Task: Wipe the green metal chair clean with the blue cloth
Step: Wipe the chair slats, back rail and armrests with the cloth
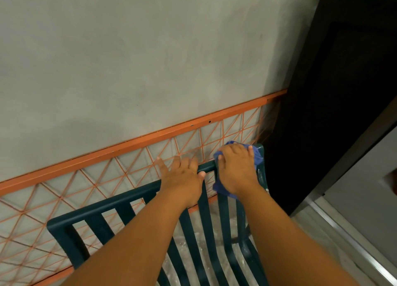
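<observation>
The right hand (236, 169) covers most of the cloth (223, 188); the chair (103, 210) runs off the bottom edge.

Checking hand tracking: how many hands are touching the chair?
2. The left hand grips the dark green metal chair's top rail mid-span; the right hand presses the blue cloth onto its right corner.

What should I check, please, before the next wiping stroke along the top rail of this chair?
1. Right hand grips the blue cloth: ok.
2. Cloth lies against the green chair, at the right corner of its top rail: ok.
3. Left hand steadies the rail, thumb hooked under it: ok.
4. Rail clear of the left hand for a leftward stroke: not ok, the hand sits right beside the cloth.
5. Pale marks on the right upright and slats wiped off: not ok.
6. Chair legs firm on the floor: cannot tell.
</observation>
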Available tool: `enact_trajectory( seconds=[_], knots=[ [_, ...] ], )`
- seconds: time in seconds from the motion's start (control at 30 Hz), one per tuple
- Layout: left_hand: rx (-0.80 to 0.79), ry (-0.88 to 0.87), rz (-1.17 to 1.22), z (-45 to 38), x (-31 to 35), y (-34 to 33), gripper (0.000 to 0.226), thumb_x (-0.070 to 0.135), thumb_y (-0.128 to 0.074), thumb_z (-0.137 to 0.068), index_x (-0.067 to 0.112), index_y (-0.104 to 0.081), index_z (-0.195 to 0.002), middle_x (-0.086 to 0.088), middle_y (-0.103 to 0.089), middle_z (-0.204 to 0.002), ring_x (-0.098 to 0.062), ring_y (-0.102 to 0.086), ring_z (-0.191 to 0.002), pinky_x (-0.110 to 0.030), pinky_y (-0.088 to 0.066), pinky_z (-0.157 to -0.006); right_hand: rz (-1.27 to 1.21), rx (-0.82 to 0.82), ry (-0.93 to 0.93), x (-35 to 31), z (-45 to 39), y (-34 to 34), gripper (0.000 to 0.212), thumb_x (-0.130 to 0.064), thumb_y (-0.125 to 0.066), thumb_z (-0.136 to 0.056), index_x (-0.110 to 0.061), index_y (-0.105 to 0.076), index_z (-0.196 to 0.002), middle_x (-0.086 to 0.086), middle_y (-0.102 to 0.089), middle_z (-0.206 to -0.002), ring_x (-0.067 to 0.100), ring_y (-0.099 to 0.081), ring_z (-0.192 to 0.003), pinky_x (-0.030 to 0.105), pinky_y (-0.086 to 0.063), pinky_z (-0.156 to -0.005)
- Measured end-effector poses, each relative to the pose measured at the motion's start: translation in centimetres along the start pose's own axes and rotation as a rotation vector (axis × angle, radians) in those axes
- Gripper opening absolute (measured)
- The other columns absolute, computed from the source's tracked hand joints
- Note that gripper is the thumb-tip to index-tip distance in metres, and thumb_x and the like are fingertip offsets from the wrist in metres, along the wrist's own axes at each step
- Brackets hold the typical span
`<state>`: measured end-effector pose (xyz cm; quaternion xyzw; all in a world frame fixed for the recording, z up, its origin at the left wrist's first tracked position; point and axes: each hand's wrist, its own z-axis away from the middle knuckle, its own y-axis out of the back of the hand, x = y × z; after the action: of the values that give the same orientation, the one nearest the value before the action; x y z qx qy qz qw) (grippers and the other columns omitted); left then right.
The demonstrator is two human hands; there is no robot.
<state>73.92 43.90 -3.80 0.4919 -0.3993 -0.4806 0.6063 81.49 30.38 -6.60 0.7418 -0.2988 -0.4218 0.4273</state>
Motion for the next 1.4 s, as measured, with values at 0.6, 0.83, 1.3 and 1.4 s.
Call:
enact_trajectory(
  seconds=[0.6, 0.83, 1.3, 1.4],
  knots=[
    [0.141, -0.03, 0.045, -1.3, 1.2, -0.5, 0.038, 0.043, -0.017, -0.101, 0.023, -0.046, -0.115, -0.001, -0.051, -0.123, -0.026, -0.046, -0.112, -0.042, -0.034, -0.088, 0.273, -0.208, 0.16, 2.4, -3.6, 2.2, 0.035, -0.051, -0.032, -0.091, -0.024, -0.052, -0.08, -0.002, -0.054, -0.078, 0.023, -0.052, -0.08, 0.041, -0.035, -0.081],
    [0.158, -0.035, 0.046, -1.6, 0.6, -0.6, 0.033, 0.04, -0.021, -0.101, 0.025, -0.045, -0.119, -0.001, -0.051, -0.123, -0.025, -0.047, -0.109, -0.04, -0.036, -0.086, 0.179, -0.109, 0.165, -0.7, -3.2, 0.3, 0.038, -0.045, -0.032, -0.094, -0.021, -0.059, -0.083, -0.001, -0.059, -0.081, 0.023, -0.052, -0.079, 0.04, -0.031, -0.079],
    [0.181, -0.044, 0.035, -1.4, 0.9, -0.6, 0.034, 0.043, -0.02, -0.1, 0.025, -0.046, -0.114, 0.002, -0.053, -0.119, -0.023, -0.048, -0.108, -0.039, -0.035, -0.088, -0.041, 0.181, 0.217, 2.5, 0.4, -1.7, 0.036, -0.049, -0.038, -0.093, -0.025, -0.063, -0.104, -0.005, -0.06, -0.105, 0.017, -0.049, -0.106, 0.042, -0.019, -0.112],
    [0.193, -0.055, 0.053, -1.4, 0.8, -0.6, 0.037, 0.043, -0.019, -0.1, 0.025, -0.046, -0.119, 0.001, -0.054, -0.118, -0.023, -0.048, -0.107, -0.039, -0.036, -0.087, 0.032, 0.176, 0.182, 4.4, -1.4, -0.3, 0.038, -0.046, -0.035, -0.091, -0.023, -0.065, -0.096, -0.002, -0.063, -0.093, 0.021, -0.054, -0.095, 0.037, -0.025, -0.101]
  ],
)
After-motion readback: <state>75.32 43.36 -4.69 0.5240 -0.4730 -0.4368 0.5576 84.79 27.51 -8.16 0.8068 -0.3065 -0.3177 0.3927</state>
